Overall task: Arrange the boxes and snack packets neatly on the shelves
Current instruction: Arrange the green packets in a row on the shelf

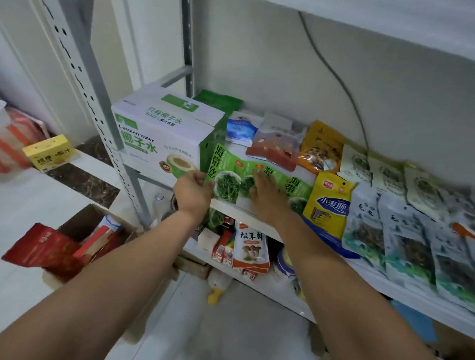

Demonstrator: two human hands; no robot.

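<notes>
Head: left hand [193, 190] pinches seaweed strip [232, 168], lengthwise along shelf [237, 211].

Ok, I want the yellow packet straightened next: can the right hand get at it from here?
Probably yes. The right hand lies flat on the green seaweed packets, and the yellow packet sits to its right at the front edge of the shelf, with nothing lying over its face or between them.

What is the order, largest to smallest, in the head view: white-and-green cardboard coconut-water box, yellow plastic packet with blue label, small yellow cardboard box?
1. white-and-green cardboard coconut-water box
2. yellow plastic packet with blue label
3. small yellow cardboard box
All clearly differ.
</notes>
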